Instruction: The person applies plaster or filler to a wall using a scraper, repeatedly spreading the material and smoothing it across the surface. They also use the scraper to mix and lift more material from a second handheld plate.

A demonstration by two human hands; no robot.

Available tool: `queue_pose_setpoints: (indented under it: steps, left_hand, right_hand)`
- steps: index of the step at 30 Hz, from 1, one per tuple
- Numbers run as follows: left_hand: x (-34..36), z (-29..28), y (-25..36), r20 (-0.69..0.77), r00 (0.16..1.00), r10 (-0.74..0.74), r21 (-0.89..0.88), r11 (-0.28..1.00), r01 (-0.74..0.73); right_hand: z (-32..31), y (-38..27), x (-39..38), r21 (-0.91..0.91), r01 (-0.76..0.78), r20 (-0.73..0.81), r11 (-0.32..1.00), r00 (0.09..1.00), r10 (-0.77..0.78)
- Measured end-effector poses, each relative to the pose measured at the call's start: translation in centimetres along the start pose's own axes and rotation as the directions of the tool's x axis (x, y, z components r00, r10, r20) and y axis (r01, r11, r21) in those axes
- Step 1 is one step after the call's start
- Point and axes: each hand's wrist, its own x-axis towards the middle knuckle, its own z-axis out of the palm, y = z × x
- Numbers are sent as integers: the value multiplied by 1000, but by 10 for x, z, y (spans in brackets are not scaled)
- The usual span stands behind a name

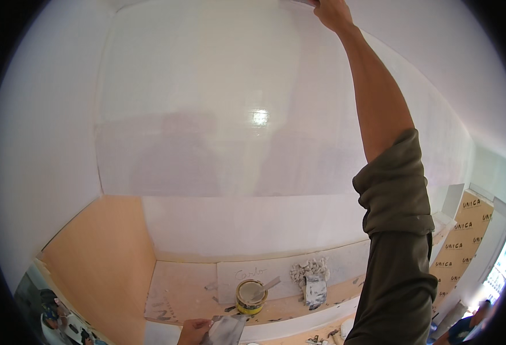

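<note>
My right arm, in a rolled olive sleeve, reaches up to the top of the white wall (207,86). My right hand (332,12) grips a thin flat blade (299,2), mostly cut off by the upper edge, against the wall. Low in view my left hand (194,329) holds a wide, smeared metal plate (225,330). Just above it an open yellow tin (251,300) stands on a ledge (181,287), with a spatula (270,286) in it. To the tin's right lie a crumpled white cloth (309,265) and a smeared flat tool (314,290).
A bare wooden side panel (97,250) bounds the ledge at left. Small tools (317,339) lie below it. Printed tan boards (457,241) and a bright window (500,267) are at right. People show at the lower left (51,322) and lower right (466,328); the ceiling slopes across top right.
</note>
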Motion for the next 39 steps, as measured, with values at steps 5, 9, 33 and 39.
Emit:
queue_pose_setpoints:
  steps: [5,9,33,39]
  left_hand:
    - [0,-2,8,-16,997,-76,11,997,76]
    - [8,1,-3,-30,997,-77,15,997,77]
    - [-25,25,27,174,975,-141,-157,973,169]
    - [-53,28,42,183,968,-172,-180,962,205]
  right_hand:
    - [13,-11,-20,29,-74,-6,997,997,75]
    - [28,-12,-36,-7,-45,48,999,998,46]
    - [-22,-81,-216,197,-23,173,980,985,-12]
    - [-77,-156,-350,256,10,176,967,983,-56]
